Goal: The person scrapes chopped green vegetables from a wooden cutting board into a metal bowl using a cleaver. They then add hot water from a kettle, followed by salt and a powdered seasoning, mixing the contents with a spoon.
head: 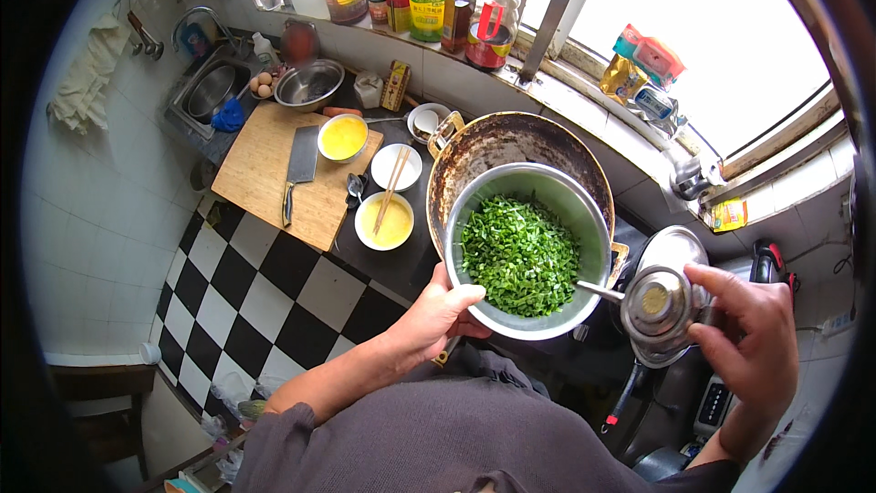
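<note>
My left hand [438, 311] grips the rim of a steel bowl [460, 246] full of chopped green leaves [520, 253], held over a worn wok [472, 144]. Beside the bowl's right edge, my right hand [746, 329] has its thumb and fingers at the rim of a small round steel container [655, 302] with a little pale yellow matter on it. A metal handle [599, 290] reaches from there over the bowl's rim; how they join is unclear. To the left stand a bowl of beaten egg with chopsticks [393, 229], a white bowl [404, 171] and another bowl of yellow egg [343, 138].
A cleaver [302, 157] lies on the wooden cutting board [256, 144] at the left. Behind it are a steel basin [291, 97], eggs [264, 85] and a sink [188, 113]. Sauce bottles [428, 3] line the windowsill. A pan with a black handle [624, 397] is at the right.
</note>
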Motion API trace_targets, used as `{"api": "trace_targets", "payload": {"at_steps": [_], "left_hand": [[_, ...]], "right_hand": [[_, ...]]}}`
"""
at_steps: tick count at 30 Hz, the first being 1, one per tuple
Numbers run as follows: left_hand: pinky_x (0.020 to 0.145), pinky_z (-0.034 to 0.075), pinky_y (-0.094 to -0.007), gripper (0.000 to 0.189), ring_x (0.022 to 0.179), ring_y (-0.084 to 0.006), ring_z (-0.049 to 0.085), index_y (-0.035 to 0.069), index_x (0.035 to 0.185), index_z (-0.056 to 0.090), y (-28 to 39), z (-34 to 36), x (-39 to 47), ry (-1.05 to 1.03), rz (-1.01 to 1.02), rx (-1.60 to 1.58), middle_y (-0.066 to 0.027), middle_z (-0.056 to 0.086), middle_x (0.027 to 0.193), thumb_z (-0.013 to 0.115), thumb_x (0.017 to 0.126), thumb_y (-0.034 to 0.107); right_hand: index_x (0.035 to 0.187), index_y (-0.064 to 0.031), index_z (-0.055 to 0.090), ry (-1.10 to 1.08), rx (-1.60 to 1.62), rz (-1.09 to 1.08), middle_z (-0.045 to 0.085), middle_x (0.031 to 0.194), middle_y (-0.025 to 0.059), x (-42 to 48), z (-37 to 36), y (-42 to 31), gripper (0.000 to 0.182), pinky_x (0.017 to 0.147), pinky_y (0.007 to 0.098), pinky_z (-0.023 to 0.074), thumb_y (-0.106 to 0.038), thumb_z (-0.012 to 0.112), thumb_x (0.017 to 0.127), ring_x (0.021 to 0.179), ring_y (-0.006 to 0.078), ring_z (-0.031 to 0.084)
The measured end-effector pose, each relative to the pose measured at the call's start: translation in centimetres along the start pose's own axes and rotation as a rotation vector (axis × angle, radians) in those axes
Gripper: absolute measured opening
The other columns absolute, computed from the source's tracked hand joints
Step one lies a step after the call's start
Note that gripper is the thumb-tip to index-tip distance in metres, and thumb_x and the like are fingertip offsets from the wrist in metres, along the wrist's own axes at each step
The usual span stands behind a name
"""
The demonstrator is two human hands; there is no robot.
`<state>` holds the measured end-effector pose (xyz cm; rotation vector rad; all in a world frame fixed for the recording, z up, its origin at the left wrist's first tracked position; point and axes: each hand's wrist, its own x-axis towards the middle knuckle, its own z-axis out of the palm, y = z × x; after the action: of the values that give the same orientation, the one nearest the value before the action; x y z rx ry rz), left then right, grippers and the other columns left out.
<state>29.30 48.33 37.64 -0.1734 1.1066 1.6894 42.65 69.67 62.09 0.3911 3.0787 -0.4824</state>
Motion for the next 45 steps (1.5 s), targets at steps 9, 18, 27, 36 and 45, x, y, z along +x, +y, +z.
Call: {"api": "trace_targets", "payload": {"at_steps": [9, 18, 27, 36, 45], "left_hand": [[0.062, 0.062, -0.0338, 0.057, 0.089, -0.0206, 0.066, 0.010, 0.136, 0.027, 0.5, 0.2, 0.5, -0.074, 0.047, 0.062, -0.0120, 0.051, 0.120, 0.058, 0.088, 0.012], [0.061, 0.061, -0.0338, 0.060, 0.088, -0.0206, 0.066, 0.011, 0.138, 0.026, 0.6, -0.7, 0.0, -0.078, 0.053, 0.055, -0.0113, 0.051, 0.119, 0.058, 0.087, 0.012], [0.062, 0.061, -0.0369, 0.049, 0.082, -0.0232, 0.068, 0.013, 0.132, 0.032, 2.2, -1.0, -0.3, 0.010, 0.108, -0.075, -0.0118, 0.056, 0.112, 0.057, 0.089, 0.012], [0.071, 0.061, -0.0432, 0.046, 0.094, -0.0281, 0.068, 0.005, 0.132, 0.041, 3.6, -0.6, -2.1, 0.107, 0.157, -0.101, -0.0140, 0.061, 0.116, 0.054, 0.088, 0.011], [0.071, 0.061, -0.0435, 0.045, 0.094, -0.0283, 0.068, 0.002, 0.130, 0.043, 3.3, -0.7, -2.6, 0.162, 0.228, -0.091, -0.0152, 0.062, 0.113, 0.054, 0.088, 0.013]], "right_hand": [[0.114, -0.0026, 0.065, -0.009, -0.016, -0.188, 0.056, 0.060, 0.0100, 4.1, 2.5, -1.7, 0.046, 0.050, 0.0298, 0.0421, -0.004, 0.071, 0.068, 0.049, 0.0202, 0.056], [0.120, -0.0006, 0.063, 0.109, 0.228, 0.086, 0.047, 0.060, 0.0003, 4.0, 2.1, 2.3, 0.047, 0.050, 0.0209, 0.0315, 0.002, 0.064, 0.073, 0.052, 0.0035, 0.041], [0.126, 0.0040, 0.058, 0.235, 0.798, 0.179, 0.047, 0.071, -0.0073, -0.5, 5.5, 7.2, 0.050, 0.054, 0.0164, 0.0276, 0.001, 0.063, 0.075, 0.060, -0.0004, 0.038], [0.122, 0.0005, 0.062, 0.254, 0.613, 0.177, 0.048, 0.068, -0.0041, -1.1, 8.1, 9.4, 0.049, 0.053, 0.0191, 0.0338, 0.003, 0.066, 0.074, 0.058, 0.0026, 0.040], [0.121, -0.0032, 0.065, 0.221, 0.515, 0.161, 0.047, 0.065, -0.0028, -1.0, 8.5, 10.9, 0.047, 0.053, 0.0202, 0.0351, 0.003, 0.067, 0.074, 0.057, 0.0030, 0.042]]}}
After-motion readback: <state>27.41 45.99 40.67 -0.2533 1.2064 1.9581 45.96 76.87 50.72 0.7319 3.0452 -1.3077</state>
